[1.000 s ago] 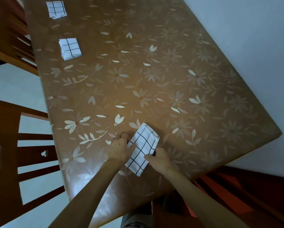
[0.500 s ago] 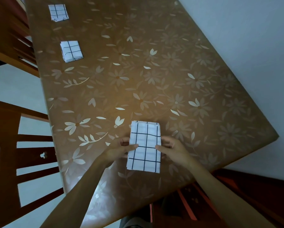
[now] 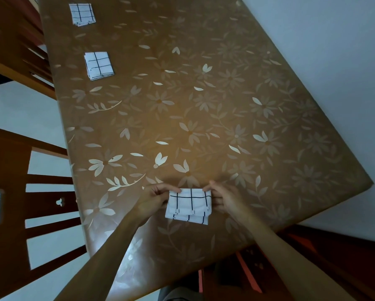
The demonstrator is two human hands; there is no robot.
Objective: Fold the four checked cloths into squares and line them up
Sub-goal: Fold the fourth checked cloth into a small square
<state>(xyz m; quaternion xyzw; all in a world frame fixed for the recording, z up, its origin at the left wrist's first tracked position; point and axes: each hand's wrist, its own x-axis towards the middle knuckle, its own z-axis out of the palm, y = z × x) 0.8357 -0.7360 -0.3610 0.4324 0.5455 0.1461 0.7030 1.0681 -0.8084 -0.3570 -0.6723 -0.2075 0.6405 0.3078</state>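
A white cloth with black checks (image 3: 188, 206) lies near the front edge of the table, folded over into a short wide stack. My left hand (image 3: 153, 200) pinches its upper left corner and my right hand (image 3: 223, 198) pinches its upper right corner. Two more checked cloths lie folded square along the table's left side: one (image 3: 98, 65) farther up, another (image 3: 82, 13) at the far end. A fourth cloth is not in view.
The table (image 3: 204, 109) has a brown floral cover. Wooden chairs stand at the left (image 3: 10, 192) and at the far left (image 3: 14, 46). A pale wall runs along the table's right side. A dark red chair seat (image 3: 312, 268) shows below the front edge.
The cloth was turned straight into a tall strip, then its far half was folded toward me. Both hands moved from its sides to its upper corners.
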